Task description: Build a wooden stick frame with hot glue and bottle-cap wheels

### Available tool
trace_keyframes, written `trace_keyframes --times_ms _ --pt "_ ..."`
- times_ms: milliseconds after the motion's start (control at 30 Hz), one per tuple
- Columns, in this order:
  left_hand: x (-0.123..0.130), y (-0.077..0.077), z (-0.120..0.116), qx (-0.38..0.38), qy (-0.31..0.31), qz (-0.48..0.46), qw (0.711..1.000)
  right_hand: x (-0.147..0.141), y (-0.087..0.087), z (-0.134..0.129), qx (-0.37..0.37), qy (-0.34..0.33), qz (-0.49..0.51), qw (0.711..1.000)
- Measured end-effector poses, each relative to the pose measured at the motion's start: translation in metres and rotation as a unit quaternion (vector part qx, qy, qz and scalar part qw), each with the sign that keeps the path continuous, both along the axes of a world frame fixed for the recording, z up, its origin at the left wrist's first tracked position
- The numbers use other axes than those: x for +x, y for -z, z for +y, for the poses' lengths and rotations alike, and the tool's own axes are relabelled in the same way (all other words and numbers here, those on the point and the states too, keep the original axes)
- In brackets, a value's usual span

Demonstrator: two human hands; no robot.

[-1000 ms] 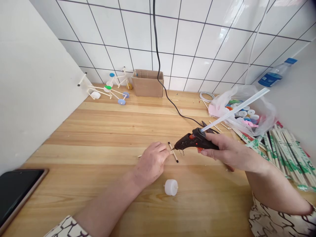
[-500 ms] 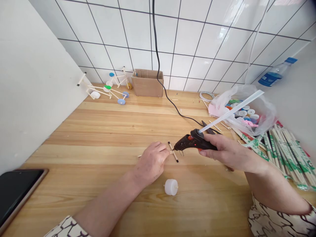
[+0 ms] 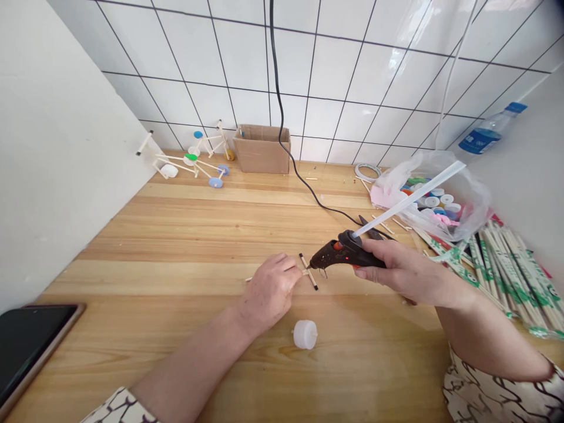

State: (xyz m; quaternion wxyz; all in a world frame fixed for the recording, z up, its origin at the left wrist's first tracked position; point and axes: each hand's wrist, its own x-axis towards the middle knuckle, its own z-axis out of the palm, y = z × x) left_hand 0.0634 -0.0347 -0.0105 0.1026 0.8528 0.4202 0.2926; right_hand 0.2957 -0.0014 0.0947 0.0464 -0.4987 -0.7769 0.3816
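Observation:
My left hand (image 3: pixel 274 288) is closed on a thin wooden stick, whose far end pokes out to the left of the hand. At the stick's right end a short crosspiece (image 3: pixel 308 272) with black tips lies at an angle. My right hand (image 3: pixel 396 267) is wrapped round a black glue gun (image 3: pixel 339 252) with a long clear glue stick (image 3: pixel 409 200) in its back. The gun's nozzle is at the joint between stick and crosspiece, by my left fingertips. A white round cap piece (image 3: pixel 305 334) with a small stick through it rests nearer to me.
Stick models with caps (image 3: pixel 191 157) and a cardboard box (image 3: pixel 263 150) stand at the back. On the right are a bag of caps (image 3: pixel 440 194), a tape roll (image 3: pixel 368 171), wrapped sticks (image 3: pixel 511 276), pliers and a bottle (image 3: pixel 484 138). A phone (image 3: pixel 35 346) lies left; a black cable (image 3: pixel 304 179) crosses the table.

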Motion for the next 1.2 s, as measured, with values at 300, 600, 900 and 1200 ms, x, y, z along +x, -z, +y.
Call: trace_keyframes --times_ms 300,600,900,1200 --pt "-0.0002 0.0008 -0.0002 0.004 0.002 0.000 1.000 -0.0021 -0.0009 0.0014 0.004 -0.029 -0.004 1.000" --pt "-0.0005 0.0015 0.0004 0.011 0.002 -0.004 1.000 -0.0002 0.0023 0.0018 0.004 -0.031 -0.002 1.000" --pt "-0.0002 0.0004 0.0000 0.012 0.004 -0.007 1.000 -0.0025 0.0008 0.0016 0.008 -0.028 -0.014 0.999" --pt "-0.0003 0.0009 -0.0001 0.011 0.003 -0.006 1.000 -0.0009 0.0015 0.0014 0.001 -0.028 -0.007 1.000"
